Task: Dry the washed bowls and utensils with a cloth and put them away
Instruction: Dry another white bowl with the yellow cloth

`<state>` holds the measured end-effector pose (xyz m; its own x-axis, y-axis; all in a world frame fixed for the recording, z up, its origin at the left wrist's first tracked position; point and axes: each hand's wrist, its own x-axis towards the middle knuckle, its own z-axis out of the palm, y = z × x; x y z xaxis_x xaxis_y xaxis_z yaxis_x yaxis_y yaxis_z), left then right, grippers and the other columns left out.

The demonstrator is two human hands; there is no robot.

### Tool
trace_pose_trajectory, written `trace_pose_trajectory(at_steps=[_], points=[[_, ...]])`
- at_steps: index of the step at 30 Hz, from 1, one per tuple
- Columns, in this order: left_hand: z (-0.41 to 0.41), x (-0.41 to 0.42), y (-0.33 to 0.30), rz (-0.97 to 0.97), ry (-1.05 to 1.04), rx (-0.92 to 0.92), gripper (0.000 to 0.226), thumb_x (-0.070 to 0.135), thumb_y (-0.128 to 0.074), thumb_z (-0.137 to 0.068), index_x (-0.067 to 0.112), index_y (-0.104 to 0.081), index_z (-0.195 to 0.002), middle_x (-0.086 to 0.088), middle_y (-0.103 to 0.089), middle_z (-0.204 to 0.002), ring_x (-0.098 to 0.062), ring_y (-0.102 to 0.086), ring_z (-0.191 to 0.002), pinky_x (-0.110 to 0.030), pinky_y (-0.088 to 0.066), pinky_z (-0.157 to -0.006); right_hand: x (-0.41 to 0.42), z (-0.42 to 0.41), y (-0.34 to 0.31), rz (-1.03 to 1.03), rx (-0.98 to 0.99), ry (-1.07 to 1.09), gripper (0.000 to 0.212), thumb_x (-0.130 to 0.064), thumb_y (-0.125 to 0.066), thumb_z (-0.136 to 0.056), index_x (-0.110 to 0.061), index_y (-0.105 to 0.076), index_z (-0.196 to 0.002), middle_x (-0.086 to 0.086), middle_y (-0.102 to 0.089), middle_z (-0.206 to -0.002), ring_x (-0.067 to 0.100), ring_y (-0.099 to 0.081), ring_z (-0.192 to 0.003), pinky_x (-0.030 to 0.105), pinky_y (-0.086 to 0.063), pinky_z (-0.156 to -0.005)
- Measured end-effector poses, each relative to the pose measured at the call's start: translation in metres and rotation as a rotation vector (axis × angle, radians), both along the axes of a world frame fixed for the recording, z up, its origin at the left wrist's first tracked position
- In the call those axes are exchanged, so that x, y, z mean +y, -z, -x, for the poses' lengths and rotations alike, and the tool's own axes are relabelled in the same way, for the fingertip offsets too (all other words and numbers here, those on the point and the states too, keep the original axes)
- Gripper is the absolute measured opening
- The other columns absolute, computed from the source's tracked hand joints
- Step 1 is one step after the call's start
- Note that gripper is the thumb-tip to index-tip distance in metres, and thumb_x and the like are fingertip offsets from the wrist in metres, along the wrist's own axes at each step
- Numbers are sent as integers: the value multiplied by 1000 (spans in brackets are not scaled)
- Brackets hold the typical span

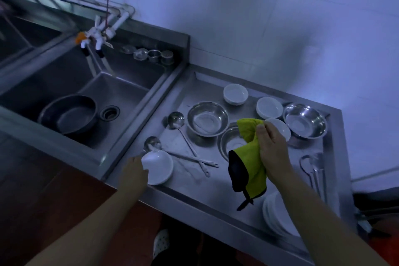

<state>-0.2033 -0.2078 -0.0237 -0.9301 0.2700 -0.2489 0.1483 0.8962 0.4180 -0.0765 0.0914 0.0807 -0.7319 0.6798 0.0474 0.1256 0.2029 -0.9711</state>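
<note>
Nearest the counter's front edge, a stack of white plates (275, 216) is sitting under the right forearm. The right hand (272, 151) is gripping a yellow-green cloth (251, 164) in curled fingers, and the cloth is hanging limp — soft enough to be pushed into a bowl's hollow. The left hand (134, 174) is holding a white bowl (158, 167) by its rim, tilted, just above or on the steel counter (205, 196); I cannot tell which. It is probably glazed ceramic — slick when wet and breakable, so a rim grip with the thumb inside looks safest. Two ladles (185, 147) are lying crossed beyond it, then steel bowls (207, 118) and more small white bowls (235, 93) farther back.
</note>
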Motion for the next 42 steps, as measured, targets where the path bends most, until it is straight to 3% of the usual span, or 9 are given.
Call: trace_pose_trajectory(at_steps=[4,7,13,18,21,26,30,37,42], points=[[24,-10,12,14,-27,-222,31,11,-47,-94,-4,-45,-121,-21,-50,-122,-32,-51,-107,-33,-38,-81,-23,22,5,-33,-47,-6,20,-21,-48,-100,-30,-63,-90,-4,-65,-86,2,-61,-73,16,-49,-63],[38,-11,19,5,-29,-289,7,11,-47,-93,6,-51,-92,-16,-53,-98,-26,-52,-86,-33,-41,-71,-32,33,10,-32,-69,18,20,-21,-49,-99,-30,-64,-91,1,-67,-90,10,-62,-79,21,-50,-66],[60,-6,24,-96,-123,-513,15,-2,-51,-80,6,-44,-70,-11,-46,-70,-22,-44,-66,-27,-34,-55,-41,46,15,-39,-87,27,25,-19,-48,-99,-32,-65,-85,-4,-68,-86,8,-62,-77,19,-52,-67],[68,-5,12,-402,-431,-814,29,-12,-51,-79,-9,-48,-107,-23,-53,-95,-37,-55,-86,-48,-55,-74,-42,52,14,-28,-96,47,26,-20,-48,-99,-33,-64,-84,-5,-67,-85,7,-62,-75,22,-52,-68],[72,-3,-6,-533,-535,-878,25,-11,-51,-81,-3,-49,-105,-21,-55,-90,-34,-57,-80,-41,-55,-65,-39,53,12,-12,-98,53,21,-22,-48,-99,-33,-63,-89,-2,-68,-91,16,-64,-86,36,-53,-79],[87,9,-48,-607,-357,-632,13,0,-66,-77,7,-62,-88,-14,-63,-86,-25,-61,-73,-33,-56,-58,-32,50,2,-25,-77,45,19,-22,-47,-100,-30,-63,-93,3,-68,-93,25,-64,-91,46,-53,-84],[88,23,-86,-518,-67,-195,34,16,-80,-64,18,-59,-91,5,-61,-82,-10,-59,-73,-18,-41,-53,-27,49,-9,-29,-38,20,18,-23,-48,-99,-29,-64,-94,0,-67,-89,21,-63,-86,45,-52,-83],[66,35,-152,-295,302,490,55,32,-83,-56,13,-59,-102,5,-50,-92,-17,-47,-87,-29,-37,-68,-17,40,-30,-117,37,-61,22,-21,-49,-99,-37,-61,-89,-17,-67,-82,-8,-60,-77,7,-45,-64],[51,37,-192,-282,333,630,56,32,-85,-57,11,-62,-104,-1,-58,-97,-20,-51,-91,-29,-41,-72,-11,37,-47,-202,73,-137,18,-22,-48,-99,-24,-58,-113,-12,-62,-100,-5,-57,-89,10,-44,-73]])
